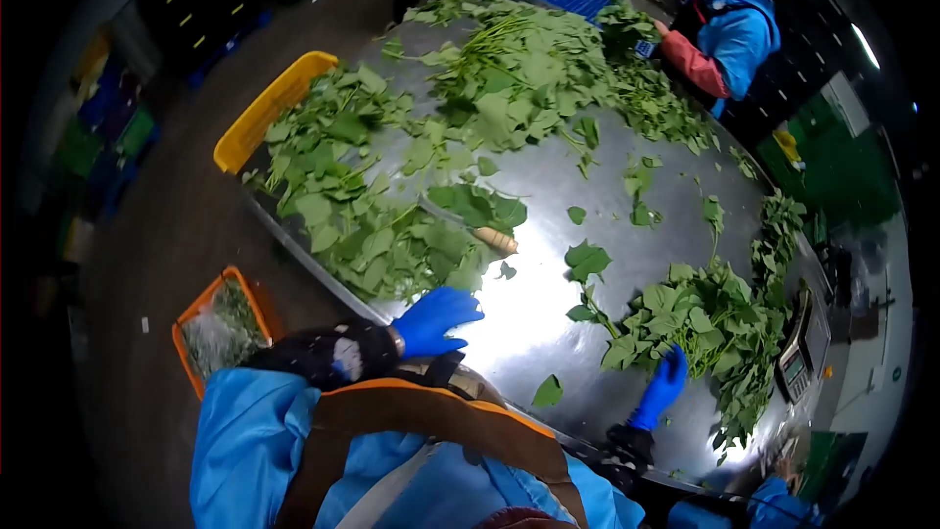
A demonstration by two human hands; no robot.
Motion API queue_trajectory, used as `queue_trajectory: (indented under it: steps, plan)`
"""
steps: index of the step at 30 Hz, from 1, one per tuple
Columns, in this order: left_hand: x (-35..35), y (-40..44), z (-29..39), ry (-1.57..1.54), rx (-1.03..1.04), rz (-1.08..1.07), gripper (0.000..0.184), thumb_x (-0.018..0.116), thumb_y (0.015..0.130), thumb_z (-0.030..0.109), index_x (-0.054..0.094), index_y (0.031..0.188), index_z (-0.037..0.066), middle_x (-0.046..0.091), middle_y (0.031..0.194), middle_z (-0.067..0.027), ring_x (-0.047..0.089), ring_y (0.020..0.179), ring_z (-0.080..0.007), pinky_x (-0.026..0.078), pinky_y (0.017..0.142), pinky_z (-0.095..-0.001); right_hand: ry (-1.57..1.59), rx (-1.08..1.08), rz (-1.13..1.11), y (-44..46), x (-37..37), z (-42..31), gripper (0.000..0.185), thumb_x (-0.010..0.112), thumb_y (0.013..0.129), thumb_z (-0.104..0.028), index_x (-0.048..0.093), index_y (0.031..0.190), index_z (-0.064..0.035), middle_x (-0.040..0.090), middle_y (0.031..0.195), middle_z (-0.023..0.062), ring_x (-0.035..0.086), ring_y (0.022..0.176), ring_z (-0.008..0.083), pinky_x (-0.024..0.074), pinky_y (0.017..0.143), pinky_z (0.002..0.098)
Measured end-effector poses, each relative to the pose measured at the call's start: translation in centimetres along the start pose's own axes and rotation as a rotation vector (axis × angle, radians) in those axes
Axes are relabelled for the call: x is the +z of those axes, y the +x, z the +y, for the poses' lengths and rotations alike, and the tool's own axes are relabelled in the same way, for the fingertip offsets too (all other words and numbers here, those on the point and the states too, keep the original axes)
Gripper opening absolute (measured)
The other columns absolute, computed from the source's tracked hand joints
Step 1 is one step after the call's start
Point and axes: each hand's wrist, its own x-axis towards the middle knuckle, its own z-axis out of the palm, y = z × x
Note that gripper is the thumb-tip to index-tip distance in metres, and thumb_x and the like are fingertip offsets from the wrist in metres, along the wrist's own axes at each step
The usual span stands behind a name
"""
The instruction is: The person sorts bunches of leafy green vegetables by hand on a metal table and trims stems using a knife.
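Note:
My left hand, in a blue glove, is held over the near left edge of the metal table. Its fingers are stretched out and apart, with nothing in them, close to a heap of leafy green stems. A tool with a wooden handle lies beyond that hand, its blade partly under leaves. My right hand, also blue-gloved, reaches to the near side of a bunch of leafy greens. Its fingers look extended beside the stems; whether they touch them is unclear. A loose leaf lies between my hands.
A large pile of greens covers the far table. A yellow crate stands at the left edge, an orange crate lower left, and a scale at right. One co-worker handles greens opposite; another sleeve shows lower right.

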Motion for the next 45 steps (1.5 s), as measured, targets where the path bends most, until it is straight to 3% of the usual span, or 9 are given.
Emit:
queue_trajectory:
  steps: [6,10,14,20,22,31,33,35,45]
  plan:
    - [2.1,0.6,-3.1,0.287,0.077,-0.117,0.059,0.058,0.076,0.039,0.040,0.129,0.022,0.031,0.137,-0.0112,0.023,0.130,-0.0304,0.016,0.105,-0.0489,0.296,-0.270,-0.510,-3.3,19.3,-13.0,0.028,0.055,0.081,-0.005,0.055,0.108,-0.0031,0.059,0.098,0.0098,0.056,0.092,0.0205,0.0436,0.082,0.0312]
    - [1.6,0.1,-4.2,0.264,0.129,-0.069,0.051,0.050,0.083,0.037,0.038,0.131,0.023,0.031,0.138,-0.0090,0.024,0.130,-0.0279,0.016,0.106,-0.0457,-0.174,-0.704,-0.467,-3.1,27.5,-17.5,0.039,0.061,0.071,-0.015,0.053,0.108,-0.0049,0.058,0.096,0.0141,0.054,0.086,0.0328,0.0428,0.076,0.0422]
    - [0.4,-1.0,-8.4,0.319,0.108,-0.077,0.047,0.052,0.082,0.030,0.043,0.127,0.022,0.033,0.137,-0.0075,0.027,0.129,-0.0225,0.018,0.106,-0.0434,-0.201,-0.453,-0.660,-3.4,30.0,-17.3,0.023,0.060,0.075,-0.016,0.057,0.094,-0.0034,0.058,0.087,0.0134,0.056,0.080,0.0313,0.0442,0.070,0.0396]
    - [-6.4,-3.5,-18.8,0.226,-0.141,0.037,0.050,0.049,0.083,0.029,0.039,0.131,0.022,0.030,0.140,-0.0027,0.029,0.128,-0.0169,0.019,0.103,-0.0484,0.398,0.340,-0.147,-7.8,30.1,-15.2,0.023,0.062,0.078,-0.012,0.052,0.095,0.0012,0.054,0.086,0.0090,0.052,0.082,0.0211,0.0424,0.075,0.0337]
    - [-10.6,-4.2,-22.3,0.302,-0.237,-0.022,0.053,0.052,0.081,0.027,0.038,0.131,0.020,0.030,0.140,-0.0024,0.033,0.125,-0.0178,0.032,0.094,-0.0434,-0.345,-0.189,0.011,-8.9,30.5,-14.0,0.023,0.061,0.076,-0.010,0.053,0.094,-0.0001,0.053,0.087,0.0125,0.050,0.084,0.0276,0.0389,0.076,0.0372]
    - [-27.2,-6.9,-42.3,0.036,-0.517,0.332,0.053,0.057,0.075,0.016,0.043,0.126,0.008,0.043,0.131,-0.0101,0.042,0.119,-0.0247,0.034,0.099,-0.0357,-0.645,-0.187,-0.022,-8.5,32.2,-15.9,0.023,0.063,0.072,-0.010,0.054,0.091,-0.0027,0.052,0.088,0.0163,0.047,0.086,0.0347,0.0365,0.075,0.0426]
    - [-29.7,-8.0,-49.3,0.651,-0.454,0.296,0.047,0.056,0.078,0.022,0.048,0.122,0.008,0.041,0.132,-0.0114,0.032,0.126,-0.0274,0.018,0.104,-0.0484,-0.641,-0.166,-0.022,-8.4,32.3,-16.0,0.022,0.062,0.072,-0.010,0.054,0.091,-0.0030,0.052,0.088,0.0154,0.047,0.086,0.0344,0.0362,0.075,0.0426]
    - [-32.8,-6.5,-49.7,0.618,-1.047,0.331,0.047,0.056,0.077,0.024,0.049,0.120,0.008,0.041,0.132,-0.0130,0.033,0.125,-0.0304,0.018,0.104,-0.0473,-0.628,-0.171,-0.029,-8.1,32.4,-15.8,0.021,0.062,0.073,-0.011,0.054,0.090,-0.0033,0.052,0.087,0.0149,0.046,0.086,0.0342,0.0360,0.075,0.0426]
    - [-29.4,10.4,-39.9,0.130,-0.275,0.395,0.076,0.075,0.064,0.026,0.038,0.127,0.004,0.046,0.123,-0.0176,0.043,0.113,-0.0345,0.034,0.095,-0.0410,-0.663,-0.121,-0.070,-7.2,32.5,-15.7,0.018,0.060,0.073,-0.012,0.054,0.088,-0.0040,0.053,0.087,0.0154,0.046,0.084,0.0353,0.0352,0.073,0.0434]
